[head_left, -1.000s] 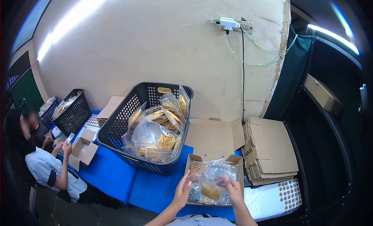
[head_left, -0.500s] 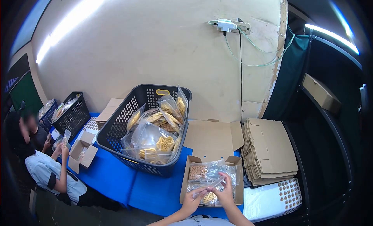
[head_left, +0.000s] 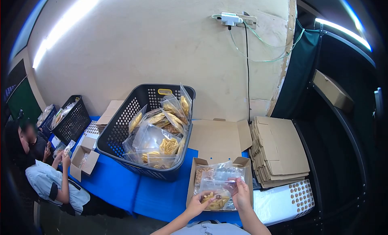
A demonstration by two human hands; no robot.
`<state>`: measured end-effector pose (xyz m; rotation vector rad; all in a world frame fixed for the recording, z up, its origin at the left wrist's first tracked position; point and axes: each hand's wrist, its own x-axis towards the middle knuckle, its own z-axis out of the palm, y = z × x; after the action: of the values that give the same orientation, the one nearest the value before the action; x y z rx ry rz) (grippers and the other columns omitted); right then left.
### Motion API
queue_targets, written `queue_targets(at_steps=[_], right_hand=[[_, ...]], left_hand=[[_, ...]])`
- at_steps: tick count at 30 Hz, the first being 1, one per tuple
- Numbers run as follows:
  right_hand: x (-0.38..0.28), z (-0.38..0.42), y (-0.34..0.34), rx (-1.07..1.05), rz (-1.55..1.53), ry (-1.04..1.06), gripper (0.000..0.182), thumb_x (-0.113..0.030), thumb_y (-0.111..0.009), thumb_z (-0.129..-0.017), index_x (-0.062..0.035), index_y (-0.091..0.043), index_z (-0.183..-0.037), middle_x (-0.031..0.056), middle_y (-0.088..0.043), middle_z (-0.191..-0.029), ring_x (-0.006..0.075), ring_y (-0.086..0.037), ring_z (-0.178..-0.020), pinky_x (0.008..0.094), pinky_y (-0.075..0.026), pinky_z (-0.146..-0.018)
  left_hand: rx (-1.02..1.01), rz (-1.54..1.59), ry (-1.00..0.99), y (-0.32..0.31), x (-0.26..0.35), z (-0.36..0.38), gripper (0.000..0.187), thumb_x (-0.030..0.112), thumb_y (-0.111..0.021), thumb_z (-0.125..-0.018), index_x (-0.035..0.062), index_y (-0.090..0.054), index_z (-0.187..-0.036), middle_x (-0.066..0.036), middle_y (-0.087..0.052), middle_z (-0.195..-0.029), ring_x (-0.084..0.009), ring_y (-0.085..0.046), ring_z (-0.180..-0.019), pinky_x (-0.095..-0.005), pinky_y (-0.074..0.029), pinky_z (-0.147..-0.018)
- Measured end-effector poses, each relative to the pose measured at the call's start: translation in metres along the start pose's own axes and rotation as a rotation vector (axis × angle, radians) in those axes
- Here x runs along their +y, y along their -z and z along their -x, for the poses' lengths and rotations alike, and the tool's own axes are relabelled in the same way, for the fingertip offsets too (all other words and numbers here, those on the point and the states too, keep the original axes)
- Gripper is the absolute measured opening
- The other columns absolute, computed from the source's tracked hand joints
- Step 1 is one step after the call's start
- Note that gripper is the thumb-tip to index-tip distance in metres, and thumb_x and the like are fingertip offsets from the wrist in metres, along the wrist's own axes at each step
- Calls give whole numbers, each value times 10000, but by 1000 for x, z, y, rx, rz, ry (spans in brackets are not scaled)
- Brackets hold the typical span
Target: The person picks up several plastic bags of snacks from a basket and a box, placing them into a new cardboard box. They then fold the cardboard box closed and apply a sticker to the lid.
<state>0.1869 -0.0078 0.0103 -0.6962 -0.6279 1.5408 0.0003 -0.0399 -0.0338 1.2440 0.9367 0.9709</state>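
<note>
Both my hands are over an open cardboard box (head_left: 190,195). My left hand (head_left: 199,204) is closed on the lower left of a clear plastic snack bag (head_left: 218,199) with yellow-brown stick-like snacks at its bottom. My right hand (head_left: 241,196) pinches the upper right side of that bag. Beneath it in the box lie other clear bags, among them a bag of brown nuggets (head_left: 199,175), partly covered. The box's lid (head_left: 216,140) stands folded back behind it.
A large dark perforated basket (head_left: 113,142) full of snack bags stands left of the box. To the right are stacked flattened cartons (head_left: 281,148) and a white sheet of round stickers (head_left: 275,204). A co-worker (head_left: 50,180) at far left handles a bag near a small carton (head_left: 89,160).
The snack bag has turned from nearly edge-on to lying flatter, its contents showing. My right hand has moved slightly right and my left hand a little left. The view has shifted slightly.
</note>
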Motion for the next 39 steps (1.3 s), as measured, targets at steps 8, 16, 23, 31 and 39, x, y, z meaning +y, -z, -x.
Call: queue_targets(at_steps=[8, 16, 23, 31, 39], right_hand=[[31, 15, -2, -98, 476, -77, 405, -35, -659, -845, 15, -489, -1209, 92, -626, -990, 137, -592, -940, 275, -478, -830], [32, 6, 6, -123, 501, -130, 339, -153, -634, -894, -2, -519, -1174, 69, -631, -956, 118, -590, -892, 261, -474, -807], [92, -21, 65, 206, 590, -152, 630, -209, -650, -889, -34, -280, -1368, 116, -621, -961, 150, -585, -890, 275, -483, -776], [153, -32, 135, 51, 970, -227, 1110, -100, -740, -780, -179, 125, -1472, 147, -628, -919, 179, -608, -804, 303, -496, -759], [149, -22, 136, -98, 1298, -45, 787, -34, -617, -807, -216, -246, -1477, 108, -608, -773, 172, -591, -663, 301, -494, -636]], left_hand=[[192, 178, 24, 2, 6, -8, 278, 196, -596, -925, 3, -578, -1126, -70, -643, -994, -125, -615, -890, -246, -499, -758], [207, 272, 45, 8, -5, -10, 317, 254, -560, -948, 37, -523, -1176, -84, -612, -1002, -127, -586, -950, -259, -473, -827], [379, 100, -65, 15, -41, -17, 502, 121, -558, -921, 44, -320, -1356, -172, -411, -1323, -238, -432, -1223, -348, -367, -1014], [455, -8, -50, 45, -40, 5, 418, 51, -506, -903, 32, -400, -1307, -173, -466, -1269, -259, -491, -1175, -347, -395, -996], [430, 32, -86, 49, -32, 15, 350, 12, -445, -924, 17, -424, -1273, -155, -523, -1195, -208, -556, -1070, -315, -437, -944]])
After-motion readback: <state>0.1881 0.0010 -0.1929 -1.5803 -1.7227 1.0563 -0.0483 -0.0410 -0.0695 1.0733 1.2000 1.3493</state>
